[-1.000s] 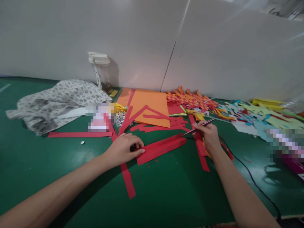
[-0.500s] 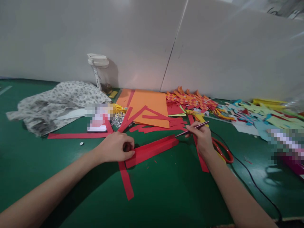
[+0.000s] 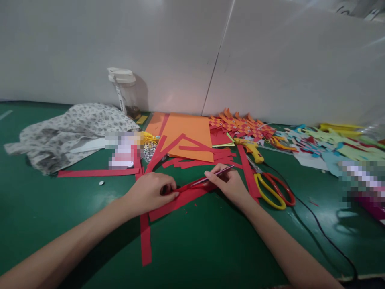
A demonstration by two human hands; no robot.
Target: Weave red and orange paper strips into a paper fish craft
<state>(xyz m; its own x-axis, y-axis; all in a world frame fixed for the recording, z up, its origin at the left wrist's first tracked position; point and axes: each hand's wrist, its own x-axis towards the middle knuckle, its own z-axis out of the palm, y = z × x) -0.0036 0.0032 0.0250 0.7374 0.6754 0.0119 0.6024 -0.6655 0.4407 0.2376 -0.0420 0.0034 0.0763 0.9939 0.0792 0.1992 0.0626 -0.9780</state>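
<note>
A folded red paper strip lies aslant on the green table between my hands. Its far edge is turned up. My left hand pinches that edge between thumb and curled fingers. In my right hand is a slim, dark pink pen-like tool, its pointed tip against the red paper near the left fingers. Whether it is a pen or a blade, I cannot tell. The right fingers also touch the strip's right part. Under the left hand, a narrow red strip sticks out towards me.
Scissors with yellow and red handles and a corded yellow glue gun lie right. Orange sheets and woven paper fish are behind. At left are patterned cloth and a lidded bottle. Paper scraps lie far right.
My right hand has moved left along the strip with the tool, uncovering the scissors and glue gun. The red strip has shifted slightly left, and the narrow strip under my left hand has swung left.
</note>
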